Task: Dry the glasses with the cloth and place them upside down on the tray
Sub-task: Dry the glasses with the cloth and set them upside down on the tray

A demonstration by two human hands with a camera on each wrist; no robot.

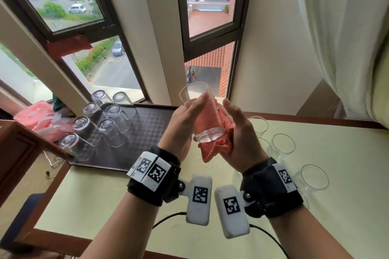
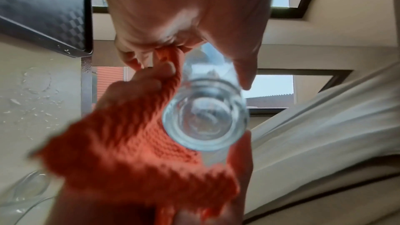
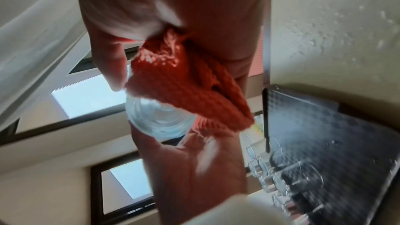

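A clear glass [image 1: 201, 111] is held tilted above the table, mouth up and away, thick base toward me. My left hand [image 1: 194, 109] grips its side. My right hand [image 1: 231, 121] holds an orange knitted cloth [image 1: 210, 119] wrapped against the other side of the glass, a corner hanging below the base. The left wrist view shows the glass base [image 2: 205, 117] with the cloth [image 2: 129, 143] beside it. In the right wrist view the cloth [image 3: 186, 83] covers part of the glass [image 3: 158, 121]. Several glasses [image 1: 106, 127] stand upside down on the dark checkered tray [image 1: 151, 132] at the left.
Three upright glasses [image 1: 283, 143] stand on the cream table [image 1: 347, 164] to the right of my hands, with water drops around them. A pink plastic bag [image 1: 35, 115] lies left of the tray. Windows and a white curtain [image 1: 347, 27] lie beyond the table.
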